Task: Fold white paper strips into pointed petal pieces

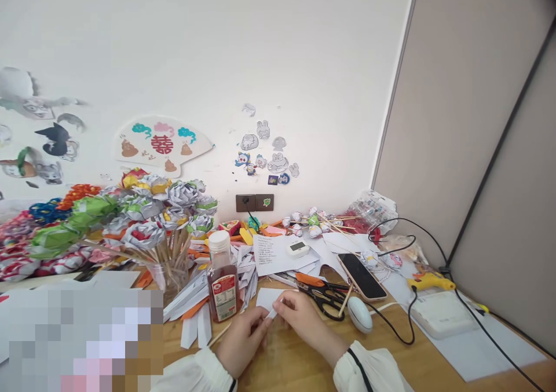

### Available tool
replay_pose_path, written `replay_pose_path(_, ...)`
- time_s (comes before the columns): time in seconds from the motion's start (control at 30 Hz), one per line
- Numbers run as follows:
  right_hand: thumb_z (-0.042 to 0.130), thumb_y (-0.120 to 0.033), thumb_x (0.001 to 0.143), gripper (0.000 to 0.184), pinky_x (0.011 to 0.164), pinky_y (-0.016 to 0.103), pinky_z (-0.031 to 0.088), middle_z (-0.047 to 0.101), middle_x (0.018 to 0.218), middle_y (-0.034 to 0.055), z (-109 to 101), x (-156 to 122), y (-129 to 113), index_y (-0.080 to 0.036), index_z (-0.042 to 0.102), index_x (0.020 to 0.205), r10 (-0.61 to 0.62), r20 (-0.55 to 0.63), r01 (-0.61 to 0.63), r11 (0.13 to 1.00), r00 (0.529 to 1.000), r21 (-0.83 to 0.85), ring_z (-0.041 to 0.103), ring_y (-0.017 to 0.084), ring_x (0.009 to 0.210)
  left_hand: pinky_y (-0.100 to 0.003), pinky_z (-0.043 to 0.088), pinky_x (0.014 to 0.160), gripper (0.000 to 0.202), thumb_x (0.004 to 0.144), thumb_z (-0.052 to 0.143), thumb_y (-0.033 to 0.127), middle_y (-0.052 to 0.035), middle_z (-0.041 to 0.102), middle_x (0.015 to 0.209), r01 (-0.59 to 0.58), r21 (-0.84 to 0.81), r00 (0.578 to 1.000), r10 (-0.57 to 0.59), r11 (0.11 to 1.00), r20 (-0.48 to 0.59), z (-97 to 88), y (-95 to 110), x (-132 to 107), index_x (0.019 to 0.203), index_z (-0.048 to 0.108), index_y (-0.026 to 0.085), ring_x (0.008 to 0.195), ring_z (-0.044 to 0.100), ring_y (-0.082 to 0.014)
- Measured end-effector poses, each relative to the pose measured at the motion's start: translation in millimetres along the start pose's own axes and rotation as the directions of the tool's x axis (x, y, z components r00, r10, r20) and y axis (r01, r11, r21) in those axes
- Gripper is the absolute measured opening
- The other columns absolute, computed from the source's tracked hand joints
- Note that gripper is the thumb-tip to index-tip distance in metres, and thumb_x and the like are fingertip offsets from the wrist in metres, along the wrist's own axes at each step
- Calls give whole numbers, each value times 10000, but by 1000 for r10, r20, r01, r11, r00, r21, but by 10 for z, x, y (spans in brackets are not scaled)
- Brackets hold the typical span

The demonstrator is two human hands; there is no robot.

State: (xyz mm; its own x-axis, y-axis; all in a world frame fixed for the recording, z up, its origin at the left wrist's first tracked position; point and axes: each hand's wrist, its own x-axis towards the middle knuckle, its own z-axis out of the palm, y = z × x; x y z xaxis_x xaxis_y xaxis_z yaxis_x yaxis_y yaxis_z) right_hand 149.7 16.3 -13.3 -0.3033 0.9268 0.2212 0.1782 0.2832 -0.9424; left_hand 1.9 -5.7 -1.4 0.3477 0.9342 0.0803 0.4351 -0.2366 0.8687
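My left hand (243, 339) and my right hand (304, 319) meet low in the middle of the wooden desk (299, 366), both pinched on a small white piece of paper (269, 300) held just above the desk. Fingers of both hands are closed on its near edge. Just left of my left hand stands a bottle with a white cap, reddish contents and a red label (222, 279). Right of my right hand lie black-and-orange scissors (324, 295) and a thin wooden stick (345, 302).
A phone (361, 276) lies face up near a white mouse-like object (359, 314), a yellow glue gun (430, 282) and a white box (441, 314) with black cables. A glass of folded paper flowers on sticks (163, 218) stands left. Paper strips and scraps cover the back of the desk.
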Motion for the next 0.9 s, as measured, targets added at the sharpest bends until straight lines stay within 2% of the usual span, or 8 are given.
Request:
replay_pose_path(0.1,472,-407,734,273,426,195,334,481,485,-36,46,9,19,-150,501,648,54,33,-58,993,998,105,425,80,409,-201,328,465,252,756,392,382,31,525,486,-68,69,997,69,995,-17,1,4,-8,648,517,192,452,453,-122)
replay_pose_path(0.23,475,-416,732,275,441,194,343,466,493,-39,122,-6,-4,-150,509,673,33,-28,-29,990,999,141,431,82,430,-217,343,533,287,794,326,355,24,500,503,-109,135,994,111,985,-12,14,5,-12,614,483,195,520,468,-142)
replay_pose_path(0.33,464,-417,741,281,462,200,350,474,522,-28,149,-18,-18,-148,527,688,12,-46,-5,988,999,154,446,91,469,-223,347,572,278,800,313,341,-2,542,609,-135,176,990,142,975,-25,19,-4,-7,638,487,196,601,484,-157)
replay_pose_path(0.43,468,-425,736,294,472,203,350,478,536,-24,157,-16,-17,-145,553,766,4,-45,5,983,999,184,455,96,489,-231,347,590,287,805,296,343,-13,551,646,-134,220,989,144,966,-32,21,-15,-10,646,485,196,630,490,-166)
replay_pose_path(0.53,480,-453,718,336,435,195,332,472,524,-31,166,-10,-22,-142,537,831,58,-61,-43,973,996,228,439,89,454,-237,350,590,307,813,265,348,-13,542,642,-126,268,989,142,955,-42,26,-22,-18,639,465,194,623,486,-165)
replay_pose_path(0.6,467,-463,723,329,406,187,307,467,506,-31,171,-15,-36,-140,527,734,79,-79,-62,978,994,199,415,81,428,-237,353,591,304,820,247,339,-11,537,644,-121,294,988,144,948,-59,33,-28,-22,645,449,195,625,487,-162)
replay_pose_path(0.7,435,-450,751,378,408,184,293,440,461,-32,168,-36,-66,-150,446,521,32,-99,-25,997,995,71,393,73,423,-233,353,583,297,826,238,333,-1,526,630,-108,339,986,144,935,-82,41,-36,-25,640,429,199,612,484,-155)
replay_pose_path(0.9,398,-445,776,416,431,189,320,459,451,-21,150,-47,-94,-150,442,486,-6,-64,9,999,998,40,423,80,426,-227,359,595,318,835,221,337,-2,542,643,-141,347,982,175,927,-66,45,-23,-38,648,439,202,613,488,-147)
